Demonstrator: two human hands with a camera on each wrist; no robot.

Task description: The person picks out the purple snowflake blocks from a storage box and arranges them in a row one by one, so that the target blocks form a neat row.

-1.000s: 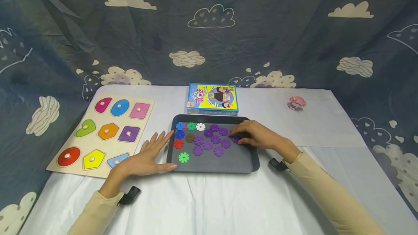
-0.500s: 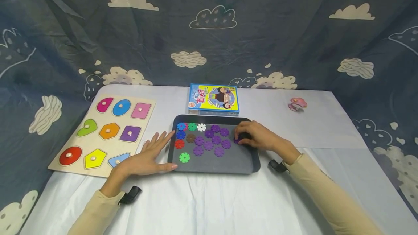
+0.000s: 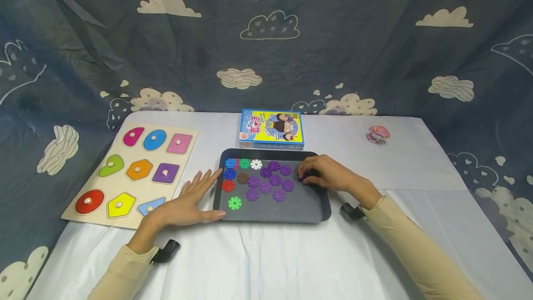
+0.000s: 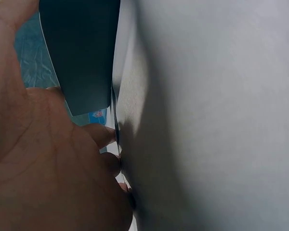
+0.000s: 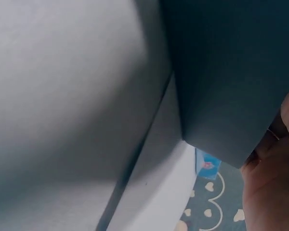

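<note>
The left hand (image 3: 189,203) lies flat, steadying the tray (image 3: 308,212), while the right hand (image 3: 326,174) pinches a purple disc (image 3: 301,178) to lift it

- tray (image 3: 316,209): dark, matt, smooth plastic.
- snowflake discs (image 3: 266,184): bright, smooth plastic.
- puzzle board (image 3: 104,216), far left: pale wood with glossy painted pieces.
- tablecloth (image 3: 266,253): white, creased cloth.
- box (image 3: 271,128): glossy printed card.

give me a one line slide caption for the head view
Right hand pinches a purple snowflake disc in a dark tray of colourful discs; left hand rests flat at the tray's left edge.
</note>
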